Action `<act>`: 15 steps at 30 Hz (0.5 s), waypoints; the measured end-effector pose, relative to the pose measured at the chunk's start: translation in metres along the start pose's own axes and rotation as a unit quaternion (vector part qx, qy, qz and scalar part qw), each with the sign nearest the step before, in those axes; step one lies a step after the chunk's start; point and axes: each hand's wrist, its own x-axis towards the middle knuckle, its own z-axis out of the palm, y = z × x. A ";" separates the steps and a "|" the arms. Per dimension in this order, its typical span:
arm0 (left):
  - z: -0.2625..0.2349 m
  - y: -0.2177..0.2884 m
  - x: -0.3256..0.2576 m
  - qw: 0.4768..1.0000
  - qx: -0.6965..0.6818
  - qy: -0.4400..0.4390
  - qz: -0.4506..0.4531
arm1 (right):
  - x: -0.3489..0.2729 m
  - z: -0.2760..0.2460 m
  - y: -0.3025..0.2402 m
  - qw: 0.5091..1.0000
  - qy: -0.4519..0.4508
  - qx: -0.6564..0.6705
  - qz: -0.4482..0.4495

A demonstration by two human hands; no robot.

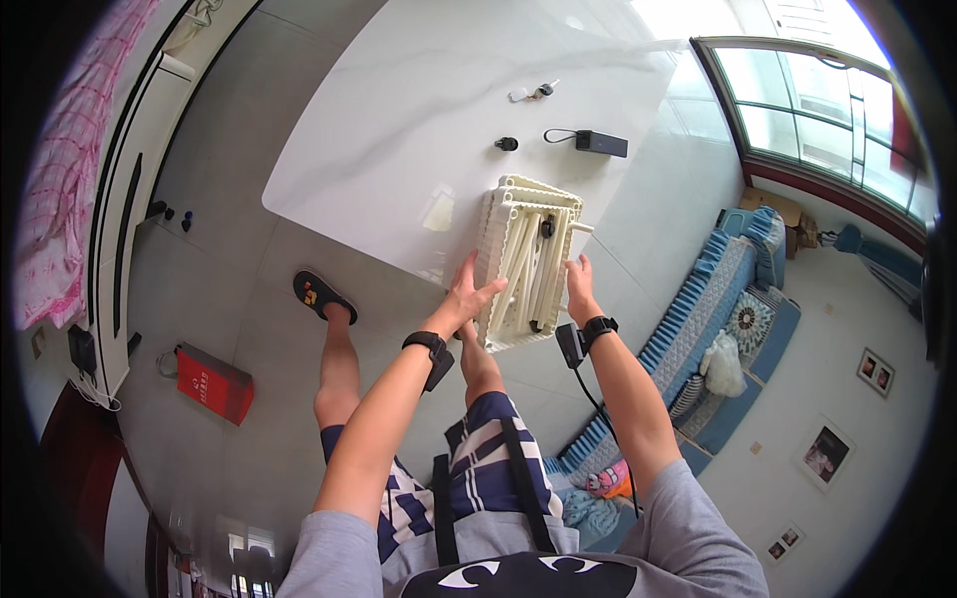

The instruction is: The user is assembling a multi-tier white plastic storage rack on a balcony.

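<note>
While the cream plastic stack [522, 261] juts past the worktop's [379, 149] near edge, long axis pointing away, the left hand [471, 295] is closer, gripping its left side, and the right hand [580, 285] flanks it, can't tell if gripping.

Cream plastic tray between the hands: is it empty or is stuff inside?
Not empty: several cream rods lie inside the cream plastic tray, with a small dark piece among them.
</note>
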 end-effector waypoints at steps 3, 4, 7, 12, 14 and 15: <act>-0.053 0.015 -0.030 0.989 0.142 -0.046 -0.006 | -0.019 0.034 -0.022 0.963 0.238 -0.043 -0.116; -0.089 0.004 -0.034 0.983 0.177 -0.035 0.030 | -0.027 0.059 -0.031 0.944 0.260 -0.086 -0.185; -0.196 -0.019 -0.068 0.992 0.109 0.024 -0.064 | -0.083 0.122 -0.076 0.913 0.183 -0.150 -0.333; -0.362 -0.070 -0.135 0.917 0.131 0.339 -0.166 | -0.118 0.242 -0.140 0.915 0.056 -0.176 -0.360; -0.408 -0.067 -0.159 0.903 0.126 0.360 -0.200 | -0.110 0.290 -0.147 0.902 -0.024 -0.259 -0.344; -0.432 -0.069 -0.175 0.908 0.115 0.348 -0.203 | -0.110 0.316 -0.151 0.901 -0.049 -0.284 -0.324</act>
